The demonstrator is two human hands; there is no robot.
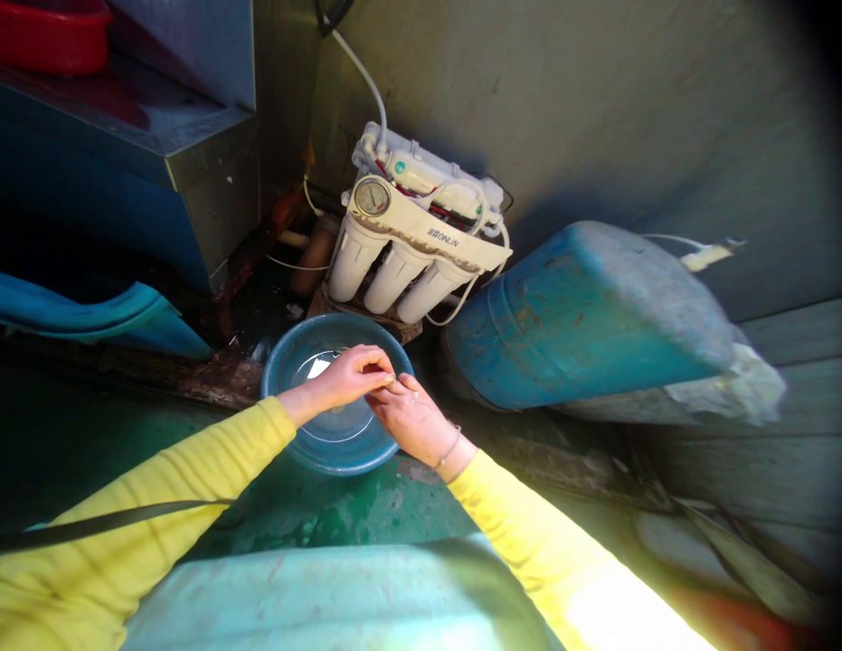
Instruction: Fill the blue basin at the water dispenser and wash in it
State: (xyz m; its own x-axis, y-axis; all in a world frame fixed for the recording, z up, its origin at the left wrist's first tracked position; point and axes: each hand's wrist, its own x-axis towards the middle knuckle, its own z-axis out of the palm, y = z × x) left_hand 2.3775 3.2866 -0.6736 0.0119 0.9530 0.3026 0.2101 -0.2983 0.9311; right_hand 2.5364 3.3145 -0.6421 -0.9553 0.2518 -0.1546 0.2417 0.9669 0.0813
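Note:
Both hands meet above a blue basin (356, 461) that holds some clear water. My left hand (345, 375) reaches in from the left, its thumb and fingers pinched together against the fingers of the other hand. My right hand (421, 420) comes from the right with its fingers curled in, wet-looking, a thin bracelet at the wrist. Whatever sits between the fingertips, if anything, is too small or hidden to name. A pale bright patch, perhaps a reflection, shows on the water beside the left hand.
Behind the basin stands a white water filter unit (411, 240) with a gauge and hoses. To its right leans a large blue barrel (549, 316). A metal counter (210, 163) at upper left carries a red tub (47, 36). The green floor (258, 506) looks wet.

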